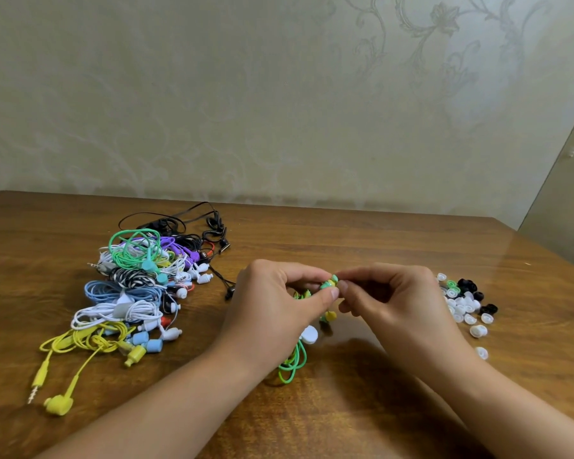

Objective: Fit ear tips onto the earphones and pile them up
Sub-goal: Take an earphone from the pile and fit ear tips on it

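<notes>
A wooden table stands against a patterned wall. Far left of the hands lies the pile of coiled earphones: yellow ones at its near end, then white, blue, striped, green, purple and black toward the wall.

Right of the pile, near the table's middle, the left hand is raised a little above the wood. Its thumb and forefinger are curled and pinch a green earbud. The green cord of that earphone hangs below the hand and loops onto the table, with a white piece on it just under the palm. A second earbud, yellow-green, dangles just below the fingertips.

The right hand meets the left at the earbud, its thumb and forefinger pinched together at the bud's outer end; whether an ear tip sits between them cannot be told, as it is too small to see.

Just right of the right hand lie the loose tips, scattered on the wood: mostly white, some black, a few green.
</notes>
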